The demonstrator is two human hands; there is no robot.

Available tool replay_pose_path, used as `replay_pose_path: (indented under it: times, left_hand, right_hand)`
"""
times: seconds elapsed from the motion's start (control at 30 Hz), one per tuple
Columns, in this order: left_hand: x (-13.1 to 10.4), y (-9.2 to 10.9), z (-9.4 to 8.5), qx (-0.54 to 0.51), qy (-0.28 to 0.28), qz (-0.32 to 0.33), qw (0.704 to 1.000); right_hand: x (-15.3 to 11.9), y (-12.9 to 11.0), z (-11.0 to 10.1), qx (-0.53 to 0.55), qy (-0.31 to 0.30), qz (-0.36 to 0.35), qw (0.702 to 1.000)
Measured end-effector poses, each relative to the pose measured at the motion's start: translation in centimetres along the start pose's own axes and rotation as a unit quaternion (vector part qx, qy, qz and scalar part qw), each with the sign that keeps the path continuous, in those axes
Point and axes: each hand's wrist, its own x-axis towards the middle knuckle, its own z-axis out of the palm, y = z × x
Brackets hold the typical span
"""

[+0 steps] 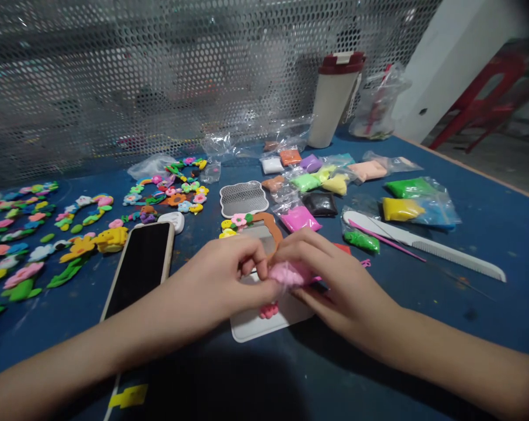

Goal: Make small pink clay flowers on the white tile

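Observation:
Both hands meet over the middle of the table around a light pink packet of modelling clay (290, 273) in clear plastic. My left hand (235, 266) pinches the packet's near left edge between thumb and curled fingers. Wrapped over its right side is my right hand (329, 275). Beneath them lies a white board (251, 327), with a small coral-pink clay piece (269, 310) on it. Just beyond my fingers, partly hidden, is a mirror decorated with clay (268, 231), bearing a brown strip and flowers. A plain wavy-edged mirror (244, 199) lies behind it.
Several clay packets, among them a magenta packet (301, 219) and a black packet (319, 204), lie beyond my right hand. A white comb (422, 242) is at the right. A phone (141, 263) and clay ornaments (78, 248) are left. A tumbler (334, 102) stands behind.

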Motion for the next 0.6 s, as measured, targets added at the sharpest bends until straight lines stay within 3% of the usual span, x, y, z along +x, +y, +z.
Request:
replay_pose_path:
  times: [0.07,0.17,0.27,0.4,0.6]
  left_hand:
    - [-0.2,0.2,0.1,0.064,0.009,0.004,0.998]
    - [-0.4,0.5,0.0,0.067,0.027,0.027,0.997]
    - [-0.3,0.5,0.1,0.132,0.09,0.111,0.981]
    - [-0.3,0.3,0.4,0.215,0.152,0.179,0.948]
    - [-0.5,0.6,-0.1,0.154,0.133,0.16,0.966]
  right_hand:
    - [0.0,0.0,-0.2,-0.015,0.016,0.002,1.0]
    - [0.1,-0.1,-0.5,-0.032,0.092,0.083,0.992]
    - [0.0,-0.2,-0.6,-0.013,0.133,0.133,0.982]
    - [-0.2,-0.3,-0.7,0.063,0.093,0.147,0.983]
    - [0.5,0.2,-1.5,0.228,0.022,0.147,0.962]
